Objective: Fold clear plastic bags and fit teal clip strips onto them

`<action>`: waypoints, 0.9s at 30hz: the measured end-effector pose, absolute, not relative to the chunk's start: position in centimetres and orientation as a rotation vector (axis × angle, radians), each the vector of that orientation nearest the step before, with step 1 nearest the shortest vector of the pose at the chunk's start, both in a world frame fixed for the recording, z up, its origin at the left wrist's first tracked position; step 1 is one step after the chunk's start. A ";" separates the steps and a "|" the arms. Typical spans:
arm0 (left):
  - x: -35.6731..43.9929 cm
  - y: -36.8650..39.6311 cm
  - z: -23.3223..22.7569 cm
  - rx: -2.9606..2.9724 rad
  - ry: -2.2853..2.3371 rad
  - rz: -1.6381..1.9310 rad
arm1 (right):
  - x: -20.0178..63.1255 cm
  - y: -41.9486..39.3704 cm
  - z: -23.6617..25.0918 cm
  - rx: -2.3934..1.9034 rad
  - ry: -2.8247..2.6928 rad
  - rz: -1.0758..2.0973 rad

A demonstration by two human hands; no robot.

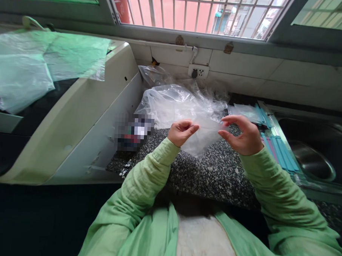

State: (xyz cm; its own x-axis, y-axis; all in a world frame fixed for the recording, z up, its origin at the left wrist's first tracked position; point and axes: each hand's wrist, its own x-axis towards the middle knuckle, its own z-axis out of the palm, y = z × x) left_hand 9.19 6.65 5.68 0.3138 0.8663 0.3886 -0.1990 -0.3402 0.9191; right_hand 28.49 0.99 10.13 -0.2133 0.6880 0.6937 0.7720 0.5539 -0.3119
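A small translucent plastic bag (204,135) hangs over the speckled counter. My left hand (182,133) is closed, pinching the bag's left edge between thumb and fingers. At the bag's right edge is my right hand (243,135), its thumb and index finger apart; whether a fingertip touches the plastic I cannot tell. Behind the hands lies a heap of clear plastic bags (174,101) against the tiled wall. Flat teal strips (283,152) and a small clear packet (247,112) lie to the right of my right hand.
A dark sink (311,153) is at the right. On the left stands a large cream machine (96,87) with plastic sheets (74,56) draped on top. A blurred-out item (134,132) sits beside it on the granite counter (208,177). A wall socket (198,71) is behind, under a barred window.
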 end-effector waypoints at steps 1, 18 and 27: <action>9.2 6.7 5.7 1.495 0.640 1.260 | 28.5 0.9 10.2 -1.174 -1.930 -0.144; 8.5 7.2 5.6 1.745 0.567 1.340 | 29.3 1.9 9.6 -1.200 -2.063 -0.232; 8.4 7.2 5.9 1.734 0.627 1.338 | 29.0 1.6 10.1 -1.164 -2.044 -0.226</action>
